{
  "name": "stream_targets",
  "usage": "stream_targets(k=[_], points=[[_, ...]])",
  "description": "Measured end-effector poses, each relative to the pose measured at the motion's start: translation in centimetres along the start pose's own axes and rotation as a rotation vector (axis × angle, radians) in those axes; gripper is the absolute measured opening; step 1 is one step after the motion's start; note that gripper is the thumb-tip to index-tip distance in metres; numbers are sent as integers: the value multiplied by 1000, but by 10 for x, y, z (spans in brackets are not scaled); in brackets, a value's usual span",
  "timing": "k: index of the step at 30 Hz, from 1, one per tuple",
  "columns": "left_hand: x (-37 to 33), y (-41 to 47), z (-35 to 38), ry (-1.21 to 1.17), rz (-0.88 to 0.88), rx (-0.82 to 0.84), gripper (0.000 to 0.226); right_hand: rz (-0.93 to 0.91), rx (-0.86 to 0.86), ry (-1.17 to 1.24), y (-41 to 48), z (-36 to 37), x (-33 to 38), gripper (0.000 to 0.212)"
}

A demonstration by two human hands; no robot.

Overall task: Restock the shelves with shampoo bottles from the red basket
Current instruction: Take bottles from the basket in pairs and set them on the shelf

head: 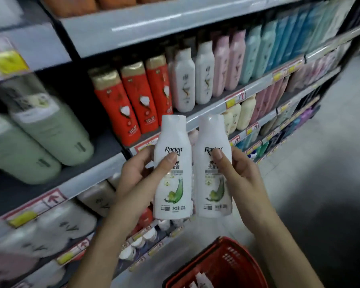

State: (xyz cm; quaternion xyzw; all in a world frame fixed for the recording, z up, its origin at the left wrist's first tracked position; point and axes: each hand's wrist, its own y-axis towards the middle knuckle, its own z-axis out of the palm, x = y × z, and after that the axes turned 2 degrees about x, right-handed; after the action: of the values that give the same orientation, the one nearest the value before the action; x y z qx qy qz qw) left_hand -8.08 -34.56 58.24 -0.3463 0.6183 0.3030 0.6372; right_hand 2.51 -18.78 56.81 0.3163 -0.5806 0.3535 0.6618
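I hold two white shampoo bottles with green leaf labels upright, side by side, in front of the shelves. My left hand (140, 173) grips the left bottle (173, 190), thumb across its label. My right hand (240, 175) grips the right bottle (213, 183) the same way. The two bottles nearly touch. Below them, at the bottom edge, stands the red basket (218, 265) with more white bottles partly showing inside.
Shelves (208, 113) run from left to far right, packed with red, white, pink, teal and pale green bottles. Price tags line the shelf edges. A grey floor aisle (320, 163) lies to the right.
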Motion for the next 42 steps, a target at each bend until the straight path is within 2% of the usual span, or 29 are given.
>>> stream_targets(k=[7, 14, 22, 27, 32, 42], points=[[-88, -39, -38, 5, 140, -82, 39, -134, 27, -48, -13, 45, 79, 28], [-156, -77, -84, 69, 279, -65, 38, -263, 128, -11, -34, 100, 141, 30], [-218, -122, -124, 96, 413, -148, 29, -418, 245, -3, -58, 148, 199, 31], [-241, -157, -135, 113, 447, -249, 35, -441, 373, 24, -76, 161, 224, 31], [-251, -190, -141, 132, 424, -375, 19, -456, 532, -3, -93, 166, 247, 36], [-256, -246, -164, 186, 424, -530, 21, -439, 646, -39, -121, 196, 261, 35]])
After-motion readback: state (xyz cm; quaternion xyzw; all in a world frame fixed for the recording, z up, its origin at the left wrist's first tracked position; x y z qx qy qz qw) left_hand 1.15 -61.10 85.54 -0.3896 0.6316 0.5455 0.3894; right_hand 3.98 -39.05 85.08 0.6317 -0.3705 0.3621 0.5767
